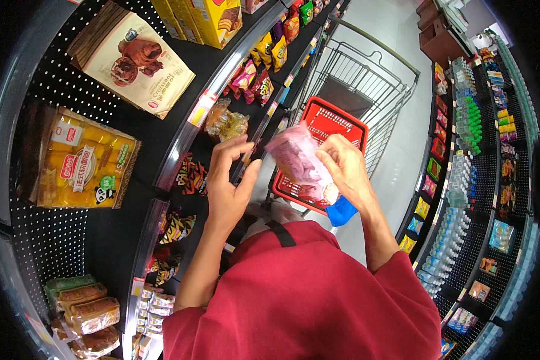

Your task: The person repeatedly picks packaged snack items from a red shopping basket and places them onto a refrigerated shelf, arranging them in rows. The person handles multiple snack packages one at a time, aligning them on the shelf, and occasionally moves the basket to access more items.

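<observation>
My right hand [346,168] grips the edge of a pink plastic snack bag [292,155], slightly blurred and tilted. The bag hangs over a red plastic shopping basket [364,130] and hides part of it. Raised beside the shelf edge, my left hand [229,180] has thumb and fingers apart with nothing in it. Just beyond its fingertips, small clear-wrapped snacks [227,121] sit on a lower shelf. Below my right hand shows a blue item [342,211]; what it is I cannot tell.
A wire shopping cart [391,99] stands ahead, around the basket. At left, the shelf holds croissant bags [135,63], a soft-bread pack [90,162] and wrapped loaves [92,310]. Across the pale floor [387,198], another shelf carries bottles [445,247] and snack packs [422,207].
</observation>
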`<state>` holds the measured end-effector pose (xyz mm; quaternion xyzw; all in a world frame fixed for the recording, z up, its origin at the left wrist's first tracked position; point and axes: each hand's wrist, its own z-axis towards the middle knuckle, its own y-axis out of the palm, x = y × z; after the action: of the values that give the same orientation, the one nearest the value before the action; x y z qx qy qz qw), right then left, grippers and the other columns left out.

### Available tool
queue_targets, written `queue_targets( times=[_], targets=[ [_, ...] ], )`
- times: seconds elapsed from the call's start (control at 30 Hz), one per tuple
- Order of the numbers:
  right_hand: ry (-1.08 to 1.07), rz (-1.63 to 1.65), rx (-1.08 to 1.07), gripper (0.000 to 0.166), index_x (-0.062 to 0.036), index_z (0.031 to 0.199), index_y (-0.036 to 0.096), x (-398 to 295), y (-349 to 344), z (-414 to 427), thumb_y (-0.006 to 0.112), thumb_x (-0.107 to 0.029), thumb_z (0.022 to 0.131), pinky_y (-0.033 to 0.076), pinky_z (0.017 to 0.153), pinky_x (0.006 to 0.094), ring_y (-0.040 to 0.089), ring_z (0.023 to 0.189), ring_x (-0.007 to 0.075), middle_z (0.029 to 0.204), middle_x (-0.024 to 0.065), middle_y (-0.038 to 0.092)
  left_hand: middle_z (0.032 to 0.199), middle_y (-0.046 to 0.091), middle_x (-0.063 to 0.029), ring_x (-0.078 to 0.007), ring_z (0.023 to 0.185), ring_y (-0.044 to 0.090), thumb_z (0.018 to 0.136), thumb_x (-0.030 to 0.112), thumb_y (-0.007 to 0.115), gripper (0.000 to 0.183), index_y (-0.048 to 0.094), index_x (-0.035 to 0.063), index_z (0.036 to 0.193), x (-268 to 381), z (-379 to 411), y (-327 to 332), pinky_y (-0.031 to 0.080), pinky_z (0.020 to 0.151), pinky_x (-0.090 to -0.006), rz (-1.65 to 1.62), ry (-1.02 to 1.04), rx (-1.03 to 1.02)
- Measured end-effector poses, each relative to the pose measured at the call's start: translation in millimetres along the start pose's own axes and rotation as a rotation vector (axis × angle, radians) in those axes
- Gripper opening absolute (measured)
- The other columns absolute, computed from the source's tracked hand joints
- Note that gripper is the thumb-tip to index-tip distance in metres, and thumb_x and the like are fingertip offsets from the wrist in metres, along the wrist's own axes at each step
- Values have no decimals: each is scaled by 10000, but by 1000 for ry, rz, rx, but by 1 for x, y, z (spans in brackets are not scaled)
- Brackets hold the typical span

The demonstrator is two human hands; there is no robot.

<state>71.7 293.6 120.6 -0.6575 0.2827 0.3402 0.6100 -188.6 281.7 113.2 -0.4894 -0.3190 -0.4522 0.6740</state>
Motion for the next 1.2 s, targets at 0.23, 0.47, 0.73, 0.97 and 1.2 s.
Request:
queue_targets(
  times=[0.23, 0.47, 0.73, 0.97, 1.2],
  targets=[
    [327, 201, 182, 153, -17, 922, 641, 177, 58, -4, 713, -149, 948, 508, 635, 343, 621, 701, 147, 762, 76, 672, 1131, 689, -77, -139, 956, 674, 983, 21, 660, 157, 677, 25, 1139, -46, -50, -19, 536, 838, -271, -138, -359, 142],
    [505, 250, 251, 137, -30, 900, 673, 315, 144, -10, 709, -147, 961, 427, 578, 260, 541, 640, 68, 709, -9, 625, 1114, 710, -65, -152, 1000, 694, 1042, 117, 616, 162, 665, 24, 1165, -57, -90, -47, 543, 818, -273, -139, -516, 259],
    [664, -292, 7, 284, -30, 997, 774, 367, 215, -16, 688, -269, 870, 573, 868, 472, 744, 956, 356, 963, 245, 754, 1104, 725, -76, -143, 983, 699, 1059, 126, 588, 169, 676, 27, 1164, -50, -114, -69, 554, 801, -275, -29, -553, 407],
    [-186, -1323, -534, 229, -136, 924, 792, 593, 235, -48, 613, -274, 892, 546, 666, 450, 724, 799, 287, 914, 126, 762, 1089, 721, -72, -129, 953, 696, 1054, 113, 601, 177, 651, 29, 1201, -56, -115, -129, 555, 769, -253, 39, -489, 668],
    [159, -499, -57, 330, -2, 736, 655, 432, 193, -47, 716, -307, 847, 539, 657, 521, 697, 731, 384, 783, 219, 711, 1143, 688, -59, -108, 921, 671, 1036, 96, 616, 181, 616, 38, 1208, -42, -116, -231, 530, 731, -226, 224, -110, 1141]
  ],
)
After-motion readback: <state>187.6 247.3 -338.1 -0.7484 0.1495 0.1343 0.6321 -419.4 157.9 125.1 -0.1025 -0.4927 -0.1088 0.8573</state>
